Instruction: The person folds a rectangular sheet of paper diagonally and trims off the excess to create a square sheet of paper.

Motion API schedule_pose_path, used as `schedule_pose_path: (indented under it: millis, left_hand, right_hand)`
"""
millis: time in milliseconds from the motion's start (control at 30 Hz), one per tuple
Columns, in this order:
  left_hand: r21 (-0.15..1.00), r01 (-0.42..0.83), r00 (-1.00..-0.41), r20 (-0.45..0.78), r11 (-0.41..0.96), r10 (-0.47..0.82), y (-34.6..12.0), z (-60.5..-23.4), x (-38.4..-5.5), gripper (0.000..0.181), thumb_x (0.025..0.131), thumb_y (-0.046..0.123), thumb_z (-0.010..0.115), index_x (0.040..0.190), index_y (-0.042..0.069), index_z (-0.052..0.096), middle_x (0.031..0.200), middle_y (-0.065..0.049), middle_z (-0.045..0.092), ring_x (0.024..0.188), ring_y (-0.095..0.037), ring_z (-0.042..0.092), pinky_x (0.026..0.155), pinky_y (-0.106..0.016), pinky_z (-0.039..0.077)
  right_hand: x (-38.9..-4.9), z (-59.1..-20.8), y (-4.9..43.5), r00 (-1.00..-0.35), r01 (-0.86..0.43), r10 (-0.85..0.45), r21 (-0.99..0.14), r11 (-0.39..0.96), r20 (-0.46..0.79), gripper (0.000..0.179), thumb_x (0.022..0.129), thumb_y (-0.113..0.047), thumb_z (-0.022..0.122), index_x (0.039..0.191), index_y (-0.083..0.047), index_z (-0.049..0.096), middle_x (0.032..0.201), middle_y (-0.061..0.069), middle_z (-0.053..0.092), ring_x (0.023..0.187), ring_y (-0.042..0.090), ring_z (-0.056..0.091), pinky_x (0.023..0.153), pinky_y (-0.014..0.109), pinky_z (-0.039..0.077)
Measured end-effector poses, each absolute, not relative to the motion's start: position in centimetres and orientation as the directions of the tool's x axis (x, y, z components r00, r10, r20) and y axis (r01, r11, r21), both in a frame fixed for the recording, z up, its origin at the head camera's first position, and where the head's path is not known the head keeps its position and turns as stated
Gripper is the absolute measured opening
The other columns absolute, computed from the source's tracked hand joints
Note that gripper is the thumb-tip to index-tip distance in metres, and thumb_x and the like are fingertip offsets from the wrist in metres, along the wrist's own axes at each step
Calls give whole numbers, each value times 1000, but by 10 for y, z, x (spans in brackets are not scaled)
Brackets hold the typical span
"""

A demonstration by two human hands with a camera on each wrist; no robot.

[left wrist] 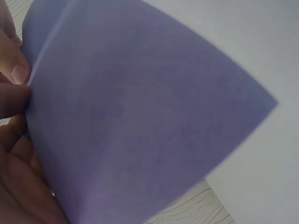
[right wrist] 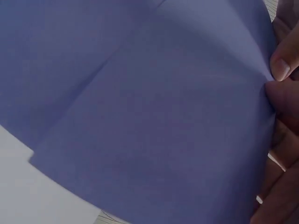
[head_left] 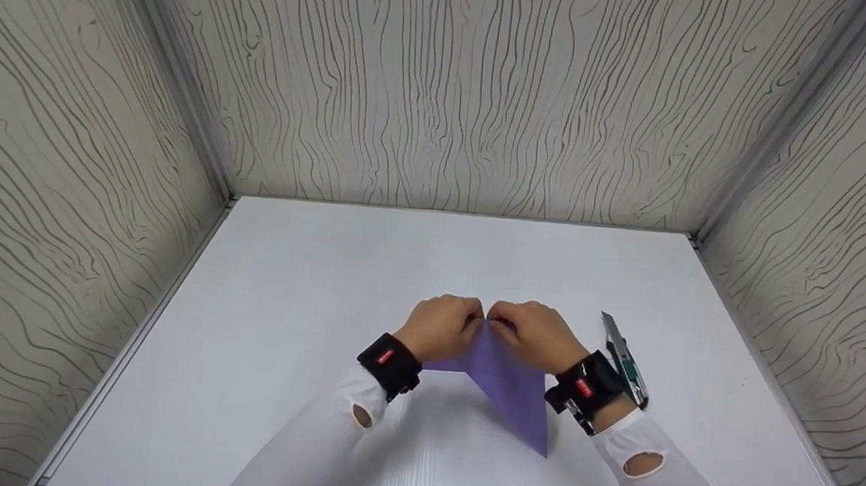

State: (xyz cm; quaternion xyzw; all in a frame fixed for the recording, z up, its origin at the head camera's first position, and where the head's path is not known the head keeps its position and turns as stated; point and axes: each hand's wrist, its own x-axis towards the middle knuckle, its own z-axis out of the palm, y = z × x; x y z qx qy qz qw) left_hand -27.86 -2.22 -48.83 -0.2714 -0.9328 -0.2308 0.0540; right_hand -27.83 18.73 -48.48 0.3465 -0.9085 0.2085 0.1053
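Note:
A sheet of purple paper (head_left: 512,394) is held up over the white table, one corner hanging toward the front. My left hand (head_left: 441,326) pinches its top edge between thumb and finger. Close beside it, my right hand (head_left: 536,333) pinches the same edge. In the left wrist view the paper (left wrist: 149,116) spreads out to a pointed corner, with the left hand (left wrist: 18,163) at its edge. Across the paper (right wrist: 173,112) in the right wrist view runs a straight line ending in a small step; whether it is a fold or a cut, I cannot tell.
A utility knife (head_left: 627,364) with a green and grey handle lies on the white table (head_left: 311,266) beside the right wrist, its blade end pointing away. Wood-patterned panels (head_left: 456,109) stand at the back and both sides.

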Motion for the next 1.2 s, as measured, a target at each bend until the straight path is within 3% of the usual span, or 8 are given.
schedule_pose_path:
  millis: [200, 500, 833, 1200]
  left_hand:
    - [404, 552, -833, 236, 729, 500, -23, -489, -278, 17, 105, 22, 65, 96, 16, 77, 84, 1, 74, 77, -13, 63, 65, -32, 48]
    - [388, 574, -819, 245, 721, 519, -33, -490, -280, 14, 103, 16, 65, 93, 17, 74, 89, 3, 74, 79, -12, 63, 64, -32, 49]
    - [407, 569, -820, 217, 715, 529, -38, -490, -282, 12, 103, 17, 66, 95, 16, 74, 93, 1, 77, 84, -17, 69, 69, -37, 53]
    - [457, 559, -823, 206, 692, 529, -47, -491, -281, 11, 104, 17, 68, 95, 16, 74, 93, 1, 76, 83, -13, 63, 71, -34, 50]
  right_hand:
    - [-282, -486, 188, -731, -683, -593, -349, 642, 338, 6, 101, -10, 73, 100, -12, 78, 88, 0, 78, 74, 13, 67, 69, 34, 55]
    - [-284, -490, 194, -770, -632, -575, -462, 622, 278, 9, 101, -10, 73, 98, -6, 80, 79, -1, 74, 67, 2, 55, 64, 24, 48]
    - [-287, -490, 199, -733, -665, -621, -487, 567, 278, 10, 102, -8, 73, 99, -4, 82, 85, 4, 80, 71, 4, 61, 68, 26, 54]
    - [-286, -487, 206, -783, -577, -584, -602, 552, 215, 12, 102, -6, 73, 97, -4, 84, 84, 5, 79, 70, 3, 57, 65, 22, 49]
